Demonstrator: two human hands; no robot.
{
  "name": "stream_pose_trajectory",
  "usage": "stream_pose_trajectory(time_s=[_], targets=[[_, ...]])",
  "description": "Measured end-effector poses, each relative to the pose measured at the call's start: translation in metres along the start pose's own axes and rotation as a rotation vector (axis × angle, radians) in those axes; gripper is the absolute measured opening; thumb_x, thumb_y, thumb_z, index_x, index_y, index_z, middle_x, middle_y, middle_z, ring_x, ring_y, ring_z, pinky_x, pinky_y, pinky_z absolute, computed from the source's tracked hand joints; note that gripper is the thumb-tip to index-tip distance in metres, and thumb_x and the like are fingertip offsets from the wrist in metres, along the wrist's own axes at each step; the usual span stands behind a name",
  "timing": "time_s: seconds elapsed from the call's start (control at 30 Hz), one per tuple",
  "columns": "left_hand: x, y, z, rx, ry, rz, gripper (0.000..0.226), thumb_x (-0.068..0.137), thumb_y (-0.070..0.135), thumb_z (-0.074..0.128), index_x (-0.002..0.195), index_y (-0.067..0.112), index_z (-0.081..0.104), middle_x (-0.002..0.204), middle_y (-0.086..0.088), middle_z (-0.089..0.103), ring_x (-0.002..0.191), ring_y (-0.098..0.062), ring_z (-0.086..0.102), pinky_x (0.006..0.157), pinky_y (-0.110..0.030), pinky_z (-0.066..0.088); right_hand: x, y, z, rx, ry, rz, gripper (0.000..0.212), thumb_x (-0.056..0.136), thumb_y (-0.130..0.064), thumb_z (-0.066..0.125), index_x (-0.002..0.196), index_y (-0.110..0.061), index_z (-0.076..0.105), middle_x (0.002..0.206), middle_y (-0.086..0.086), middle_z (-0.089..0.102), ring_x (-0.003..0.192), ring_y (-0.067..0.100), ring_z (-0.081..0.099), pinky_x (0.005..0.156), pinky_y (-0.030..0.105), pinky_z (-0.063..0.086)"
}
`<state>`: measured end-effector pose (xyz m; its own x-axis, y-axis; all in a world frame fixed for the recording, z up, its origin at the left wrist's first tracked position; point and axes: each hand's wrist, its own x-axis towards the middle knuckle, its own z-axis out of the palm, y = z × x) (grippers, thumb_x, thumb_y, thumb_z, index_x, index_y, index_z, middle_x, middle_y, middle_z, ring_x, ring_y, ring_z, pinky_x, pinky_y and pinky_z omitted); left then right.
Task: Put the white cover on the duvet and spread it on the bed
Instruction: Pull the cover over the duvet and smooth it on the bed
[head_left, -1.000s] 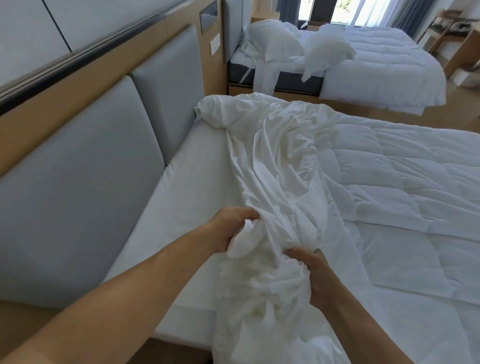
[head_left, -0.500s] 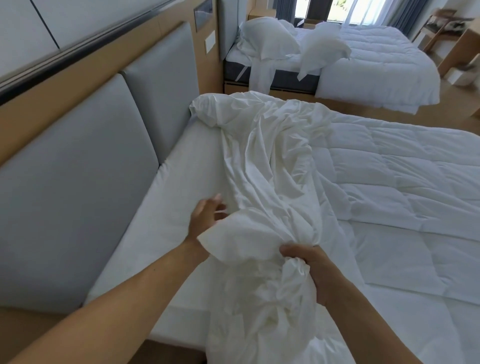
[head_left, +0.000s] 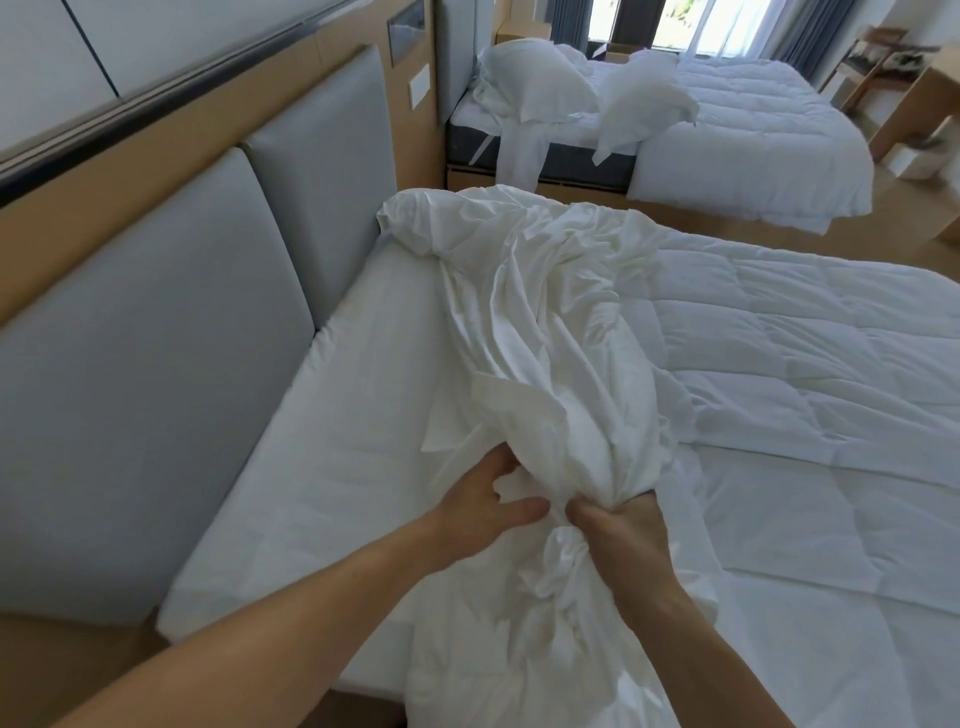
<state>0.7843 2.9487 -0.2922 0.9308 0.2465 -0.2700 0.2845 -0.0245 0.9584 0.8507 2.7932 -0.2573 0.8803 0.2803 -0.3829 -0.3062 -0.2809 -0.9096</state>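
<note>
— Grip status?
— Left hand (head_left: 480, 512) and right hand (head_left: 621, 540) both clench the bunched white cover (head_left: 545, 332), fingers curled into its folds.
— Location?
— Crumpled along the duvet (head_left: 805, 364) edge, on the bed (head_left: 332, 426).

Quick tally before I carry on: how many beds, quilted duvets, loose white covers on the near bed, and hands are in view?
Beds: 2 (near bed, far bed)
Quilted duvets: 2 (near duvet, far duvet)
Loose covers: 1 (white cover)
Hands: 2 (left hand, right hand), both gripping the cover
Total: 7
</note>
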Motion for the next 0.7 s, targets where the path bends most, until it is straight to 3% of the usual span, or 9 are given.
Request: stream_pose_trajectory(time_s=[0.07, 0.2, 0.3, 0.37, 0.47, 0.53, 0.6, 0.7], targets=[[0.001, 0.001, 0.011, -0.089, -0.071, -0.052, 0.051, 0.087, 0.021, 0.074, 0.134, 0.022, 0.055, 0.122, 0.005, 0.068, 0.116, -0.012, 0.063, 0.097, -0.030, 0.052, -0.004, -0.002, -0.001, 0.060, -0.001, -0.034, 0.046, 0.077, 0.003, 0.070, 0.115, -0.020, 0.058, 0.101, -0.001, 0.070, 0.090, 0.016, 0.070, 0.071, 0.027, 0.057], [-0.001, 0.008, 0.034, -0.272, -0.003, -0.139, 0.020, 0.091, 0.015, 0.068, 0.108, 0.005, 0.068, 0.084, -0.002, 0.073, 0.078, -0.015, 0.070, 0.068, -0.026, 0.054, -0.006, 0.001, -0.006, 0.182, -0.017, 0.038, 0.049, 0.066, -0.008, 0.079, 0.112, -0.013, 0.065, 0.095, 0.006, 0.076, 0.084, 0.022, 0.074, 0.078, 0.042, 0.061], [0.001, 0.006, 0.032, -0.316, 0.066, -0.142, 0.030, 0.085, 0.020, 0.076, 0.113, 0.012, 0.068, 0.101, -0.003, 0.076, 0.094, -0.018, 0.073, 0.083, -0.034, 0.058, -0.005, -0.002, -0.011, 0.241, -0.055, 0.096, 0.044, 0.068, -0.004, 0.078, 0.111, -0.007, 0.066, 0.095, 0.011, 0.076, 0.085, 0.027, 0.074, 0.076, 0.041, 0.061], [-0.002, 0.007, 0.025, -0.278, 0.063, -0.136, 0.041, 0.079, 0.026, 0.081, 0.116, 0.017, 0.068, 0.108, -0.002, 0.075, 0.103, -0.019, 0.071, 0.094, -0.041, 0.056, -0.004, -0.005, -0.013, 0.275, -0.092, 0.146, 0.033, 0.073, -0.002, 0.075, 0.105, -0.002, 0.069, 0.093, 0.016, 0.076, 0.083, 0.031, 0.074, 0.072, 0.040, 0.060], [-0.012, 0.010, 0.012, -0.010, 0.059, -0.109, 0.030, 0.086, 0.029, 0.070, 0.115, 0.021, 0.068, 0.109, 0.009, 0.072, 0.103, -0.008, 0.066, 0.094, -0.027, 0.053, -0.001, -0.006, -0.009, 0.327, -0.128, 0.184, 0.041, 0.065, -0.009, 0.077, 0.103, 0.004, 0.070, 0.096, 0.022, 0.074, 0.087, 0.037, 0.072, 0.074, 0.043, 0.059], [-0.023, 0.014, 0.003, 0.180, 0.060, -0.005, 0.029, 0.087, 0.025, 0.057, 0.105, 0.003, 0.066, 0.104, 0.009, 0.064, 0.097, -0.007, 0.058, 0.082, -0.014, 0.045, 0.001, -0.006, -0.004, 0.337, -0.113, 0.179, 0.036, 0.069, -0.006, 0.076, 0.103, 0.007, 0.069, 0.094, 0.022, 0.073, 0.084, 0.037, 0.072, 0.070, 0.040, 0.058], [-0.035, 0.015, -0.004, 0.189, 0.066, 0.132, 0.036, 0.075, 0.026, 0.049, 0.088, -0.007, 0.057, 0.084, 0.004, 0.056, 0.079, -0.006, 0.050, 0.069, -0.016, 0.039, 0.000, -0.006, 0.001, 0.355, -0.112, 0.175, 0.028, 0.076, -0.002, 0.072, 0.102, 0.009, 0.068, 0.089, 0.021, 0.073, 0.079, 0.034, 0.072, 0.065, 0.037, 0.057], [-0.048, 0.021, -0.010, 0.097, 0.122, 0.130, 0.017, 0.082, 0.025, 0.049, 0.071, 0.012, 0.049, 0.059, 0.015, 0.044, 0.056, -0.005, 0.039, 0.057, -0.023, 0.034, -0.004, -0.010, 0.011, 0.451, -0.205, 0.198, 0.028, 0.078, -0.002, 0.067, 0.101, 0.014, 0.067, 0.088, 0.025, 0.071, 0.080, 0.040, 0.070, 0.066, 0.041, 0.058]])
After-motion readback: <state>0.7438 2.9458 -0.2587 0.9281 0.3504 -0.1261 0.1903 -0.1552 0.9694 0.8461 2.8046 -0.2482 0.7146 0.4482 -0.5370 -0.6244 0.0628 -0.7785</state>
